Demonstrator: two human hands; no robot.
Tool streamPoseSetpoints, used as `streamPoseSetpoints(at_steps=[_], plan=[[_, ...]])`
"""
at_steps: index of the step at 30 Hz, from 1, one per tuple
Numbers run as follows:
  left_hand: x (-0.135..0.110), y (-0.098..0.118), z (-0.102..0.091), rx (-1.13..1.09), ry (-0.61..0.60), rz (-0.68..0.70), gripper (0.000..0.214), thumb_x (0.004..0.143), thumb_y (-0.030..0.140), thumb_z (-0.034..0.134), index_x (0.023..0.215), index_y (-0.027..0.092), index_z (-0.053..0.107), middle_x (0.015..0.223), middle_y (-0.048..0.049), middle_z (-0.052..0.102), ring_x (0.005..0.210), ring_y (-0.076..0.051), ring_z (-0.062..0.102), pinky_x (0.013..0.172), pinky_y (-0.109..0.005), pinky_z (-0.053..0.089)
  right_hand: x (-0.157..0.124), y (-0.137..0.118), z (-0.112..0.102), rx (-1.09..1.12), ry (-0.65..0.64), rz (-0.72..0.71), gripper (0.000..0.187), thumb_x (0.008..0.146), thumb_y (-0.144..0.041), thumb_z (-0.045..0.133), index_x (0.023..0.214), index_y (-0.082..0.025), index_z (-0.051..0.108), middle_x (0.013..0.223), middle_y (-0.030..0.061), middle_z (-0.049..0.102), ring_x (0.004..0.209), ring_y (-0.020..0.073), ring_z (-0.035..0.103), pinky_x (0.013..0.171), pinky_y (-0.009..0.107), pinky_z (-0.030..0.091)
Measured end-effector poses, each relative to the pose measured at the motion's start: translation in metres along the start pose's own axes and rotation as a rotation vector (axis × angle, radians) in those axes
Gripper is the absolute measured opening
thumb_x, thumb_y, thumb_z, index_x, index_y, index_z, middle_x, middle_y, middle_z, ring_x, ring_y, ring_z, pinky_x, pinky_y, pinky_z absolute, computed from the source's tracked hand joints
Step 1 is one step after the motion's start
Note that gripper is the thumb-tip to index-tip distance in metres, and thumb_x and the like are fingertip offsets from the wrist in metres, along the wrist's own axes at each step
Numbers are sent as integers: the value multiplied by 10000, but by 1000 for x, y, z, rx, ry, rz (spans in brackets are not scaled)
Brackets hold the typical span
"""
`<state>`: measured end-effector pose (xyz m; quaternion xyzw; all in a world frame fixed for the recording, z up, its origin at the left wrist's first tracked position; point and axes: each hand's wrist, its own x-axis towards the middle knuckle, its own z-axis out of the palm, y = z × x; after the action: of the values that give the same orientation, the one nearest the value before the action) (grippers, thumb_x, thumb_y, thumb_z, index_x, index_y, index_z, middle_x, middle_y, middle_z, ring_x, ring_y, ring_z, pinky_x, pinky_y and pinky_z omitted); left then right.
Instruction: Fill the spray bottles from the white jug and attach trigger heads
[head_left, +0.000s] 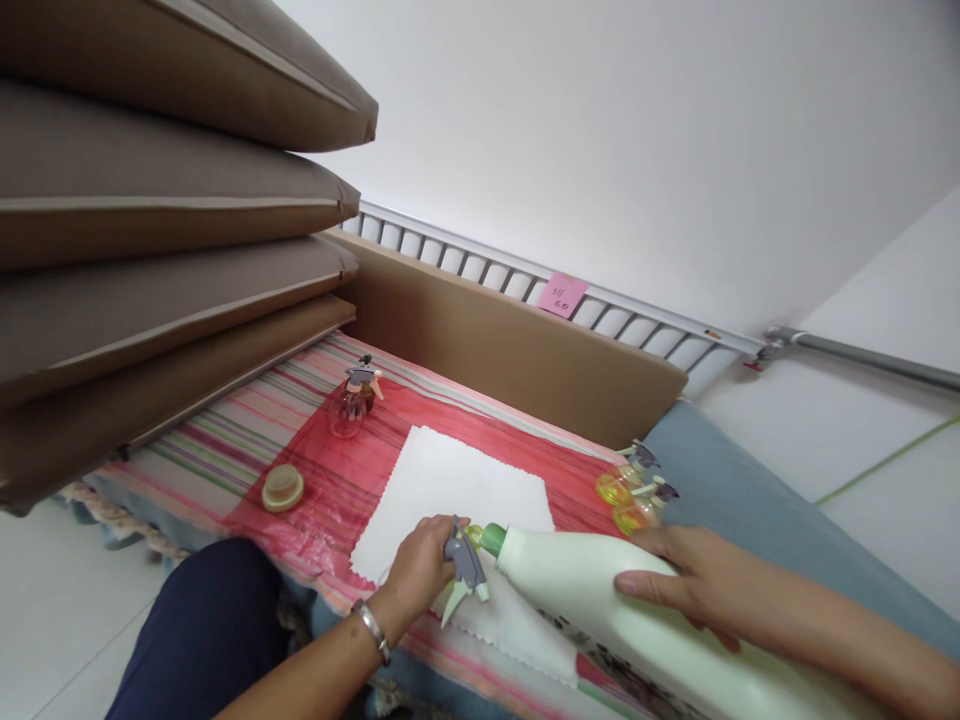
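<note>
Far left there's a stack of brown cushions [172, 175] looming over a striped cloth [225, 430]. On the see-through red sheet [300, 535] spread on that, you've got a round cream-coloured cap [283, 488], then clear spray bottles [347, 412] bunched up near the back. Next comes the left hand [421, 562], silver bangle on the wrist, grip pinching a grey trigger sprayer [466, 565] over a white scalloped-edge sheet [457, 470]. Pink sticky note [563, 295] is on the radiator behind. Just right of the sprayer is a big pale green jug [592, 570], tipped so its green neck points left, right up by the sprayer's yellowish bit; can't tell if they're touching. Two sprayers with yellow bottoms [634, 517] sit past it, and the right hand [679, 575] has its grip wrapped over the jug.
</note>
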<state>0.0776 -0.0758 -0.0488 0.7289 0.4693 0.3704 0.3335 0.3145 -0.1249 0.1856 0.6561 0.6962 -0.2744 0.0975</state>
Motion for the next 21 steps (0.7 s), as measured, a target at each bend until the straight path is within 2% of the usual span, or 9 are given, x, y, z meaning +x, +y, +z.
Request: streamPoseSetpoints(at_steps=[21], plan=[[0,-2,3,1,12,8,420,696,83,605,1103,190,609,1102,-67,655,1032,-226,562,908,-329,431,2,-4,-3,11,-8,2,378,807,-491,508,870,-137,620,670,36,542,532,149,539,360,191,383]])
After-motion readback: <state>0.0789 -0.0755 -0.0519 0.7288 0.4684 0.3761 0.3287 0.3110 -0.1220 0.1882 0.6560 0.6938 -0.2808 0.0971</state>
